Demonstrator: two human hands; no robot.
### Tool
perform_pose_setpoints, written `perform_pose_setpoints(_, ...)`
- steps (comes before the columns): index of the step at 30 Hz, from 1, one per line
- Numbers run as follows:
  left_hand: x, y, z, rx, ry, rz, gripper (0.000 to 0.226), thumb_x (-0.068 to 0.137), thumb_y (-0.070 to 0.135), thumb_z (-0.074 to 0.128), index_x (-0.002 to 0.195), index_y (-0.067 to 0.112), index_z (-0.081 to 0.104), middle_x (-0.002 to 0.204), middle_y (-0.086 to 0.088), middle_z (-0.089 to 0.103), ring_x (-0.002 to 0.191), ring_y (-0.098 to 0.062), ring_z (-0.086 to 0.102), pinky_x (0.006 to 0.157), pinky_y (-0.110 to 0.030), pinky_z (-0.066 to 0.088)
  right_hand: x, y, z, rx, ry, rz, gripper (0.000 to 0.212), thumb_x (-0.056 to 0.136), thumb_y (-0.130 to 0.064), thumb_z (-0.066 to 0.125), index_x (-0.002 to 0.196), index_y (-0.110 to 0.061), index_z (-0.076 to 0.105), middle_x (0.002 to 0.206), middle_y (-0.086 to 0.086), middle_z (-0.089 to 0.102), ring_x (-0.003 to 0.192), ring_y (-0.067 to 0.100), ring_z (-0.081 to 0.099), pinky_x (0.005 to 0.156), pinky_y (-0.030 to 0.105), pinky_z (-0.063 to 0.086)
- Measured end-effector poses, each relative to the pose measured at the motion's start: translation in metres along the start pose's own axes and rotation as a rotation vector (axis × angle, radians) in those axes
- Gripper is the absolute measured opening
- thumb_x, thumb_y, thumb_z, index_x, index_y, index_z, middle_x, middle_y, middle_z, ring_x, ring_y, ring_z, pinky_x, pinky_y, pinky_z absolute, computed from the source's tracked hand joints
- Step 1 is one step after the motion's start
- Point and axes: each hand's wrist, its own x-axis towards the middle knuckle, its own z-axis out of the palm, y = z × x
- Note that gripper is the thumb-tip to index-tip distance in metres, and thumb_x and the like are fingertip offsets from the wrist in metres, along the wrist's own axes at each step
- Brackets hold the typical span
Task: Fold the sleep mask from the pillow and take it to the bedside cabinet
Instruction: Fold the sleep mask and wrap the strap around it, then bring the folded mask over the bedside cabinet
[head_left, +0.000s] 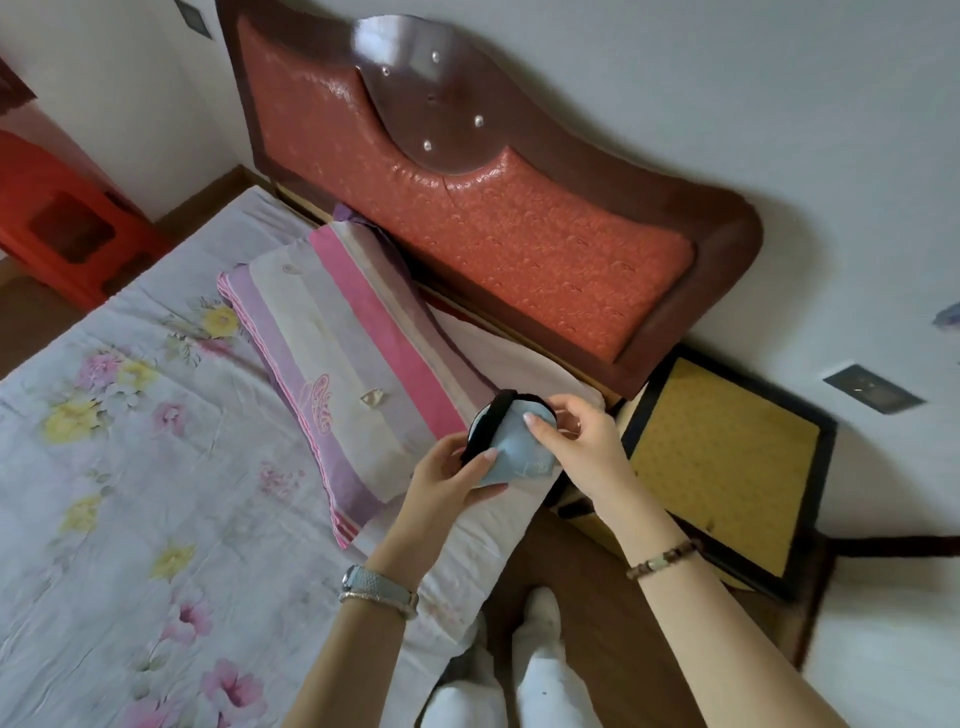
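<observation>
Head view: you hold the mask (511, 447) off the pillow (353, 374), above the bed's edge, already doubled over with its black strap (488, 428) wrapped across. Your left hand (447, 480) pinches its lower edge; your right hand (576, 434) pinches the upper edge. Folding looks nearly finished; carrying remains. The cabinet (727, 467) stands just right of the headboard (493, 208), its yellow top bare. Nothing appears to block the way.

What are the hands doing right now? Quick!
Left hand: closed on the sleep mask, thumb on top.
Right hand: closed on the same sleep mask, pinching its upper edge.
</observation>
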Motion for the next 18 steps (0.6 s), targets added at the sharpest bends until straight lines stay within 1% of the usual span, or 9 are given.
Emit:
perform_pose_setpoints(1, 0.003, -0.004, 0.008, -0.028, -0.011, -0.019, 0.035, 0.09, 0.016, 0.068, 0.121, 0.004, 0.06, 0.119, -0.019, 0.067, 0.102, -0.025, 0.073, 0.082, -0.034, 0.06, -0.004, 0.006, -0.007, 0.047, 0.038, 0.038, 0.024, 0.088, -0.034, 0.071, 0.108, -0.025, 0.061, 0.098, -0.009, 0.066, 0.095, 0.008, 0.065, 0.078, 0.026, 0.059)
perform_pose_setpoints(3, 0.007, -0.013, 0.027, -0.067, -0.027, -0.049, 0.031, 0.092, 0.013, 0.065, 0.122, 0.005, 0.06, 0.121, -0.02, 0.068, 0.105, -0.029, 0.072, 0.082, -0.035, 0.06, -0.011, 0.019, -0.023, 0.157, 0.089, 0.117, 0.022, 0.088, -0.031, 0.072, 0.107, -0.026, 0.062, 0.102, -0.002, 0.069, 0.097, 0.014, 0.069, 0.082, 0.038, 0.061)
perform_pose_setpoints(4, 0.009, -0.017, 0.037, -0.075, -0.031, -0.06, 0.032, 0.093, 0.013, 0.064, 0.124, 0.005, 0.059, 0.122, -0.021, 0.068, 0.107, -0.031, 0.071, 0.084, -0.037, 0.06, -0.015, 0.025, -0.031, 0.199, 0.107, 0.15, 0.02, 0.088, -0.029, 0.072, 0.105, -0.026, 0.063, 0.104, 0.003, 0.07, 0.096, 0.016, 0.07, 0.081, 0.04, 0.062)
perform_pose_setpoints(6, 0.014, -0.025, 0.06, -0.078, -0.024, -0.079, 0.035, 0.094, 0.012, 0.062, 0.127, 0.003, 0.057, 0.123, -0.023, 0.068, 0.11, -0.034, 0.069, 0.089, -0.042, 0.059, -0.023, 0.037, -0.051, 0.3, 0.142, 0.198, 0.015, 0.088, -0.026, 0.072, 0.1, -0.028, 0.063, 0.102, 0.008, 0.071, 0.088, 0.015, 0.074, 0.069, 0.035, 0.063)
perform_pose_setpoints(8, 0.02, -0.032, 0.085, -0.076, -0.025, -0.085, 0.035, 0.094, 0.01, 0.061, 0.128, 0.001, 0.056, 0.122, -0.023, 0.068, 0.111, -0.035, 0.069, 0.09, -0.044, 0.059, -0.028, 0.049, -0.071, 0.378, 0.182, 0.218, 0.014, 0.089, -0.022, 0.071, 0.098, -0.026, 0.063, 0.099, 0.007, 0.071, 0.084, 0.01, 0.074, 0.061, 0.026, 0.06)
perform_pose_setpoints(10, 0.026, -0.039, 0.111, -0.09, -0.056, -0.088, 0.033, 0.094, 0.007, 0.061, 0.126, 0.002, 0.058, 0.118, -0.019, 0.07, 0.107, -0.031, 0.071, 0.083, -0.039, 0.061, -0.032, 0.06, -0.094, 0.386, 0.221, 0.23, 0.014, 0.09, -0.02, 0.07, 0.098, -0.026, 0.062, 0.099, 0.004, 0.07, 0.084, 0.009, 0.074, 0.061, 0.024, 0.059)
perform_pose_setpoints(12, 0.031, -0.048, 0.134, -0.104, -0.088, -0.086, 0.027, 0.093, 0.004, 0.06, 0.12, 0.005, 0.06, 0.11, -0.013, 0.074, 0.101, -0.026, 0.074, 0.077, -0.034, 0.062, -0.033, 0.072, -0.118, 0.36, 0.238, 0.254, 0.016, 0.09, -0.021, 0.07, 0.102, -0.025, 0.06, 0.105, 0.006, 0.07, 0.09, 0.012, 0.073, 0.069, 0.029, 0.062)
perform_pose_setpoints(14, 0.037, -0.059, 0.155, -0.094, -0.103, -0.085, 0.027, 0.091, 0.005, 0.062, 0.118, 0.006, 0.061, 0.107, -0.011, 0.075, 0.101, -0.026, 0.073, 0.077, -0.033, 0.062, -0.034, 0.082, -0.141, 0.353, 0.239, 0.27, 0.022, 0.09, -0.02, 0.07, 0.11, -0.021, 0.06, 0.109, 0.009, 0.07, 0.097, 0.016, 0.072, 0.079, 0.036, 0.062)
perform_pose_setpoints(18, 0.055, -0.086, 0.184, -0.08, -0.111, -0.098, 0.04, 0.078, 0.02, 0.073, 0.115, 0.008, 0.063, 0.105, -0.009, 0.078, 0.105, -0.028, 0.072, 0.078, -0.033, 0.061, -0.032, 0.101, -0.18, 0.361, 0.215, 0.272, 0.032, 0.09, -0.014, 0.069, 0.12, -0.017, 0.059, 0.109, 0.007, 0.07, 0.089, 0.009, 0.073, 0.071, 0.025, 0.061)
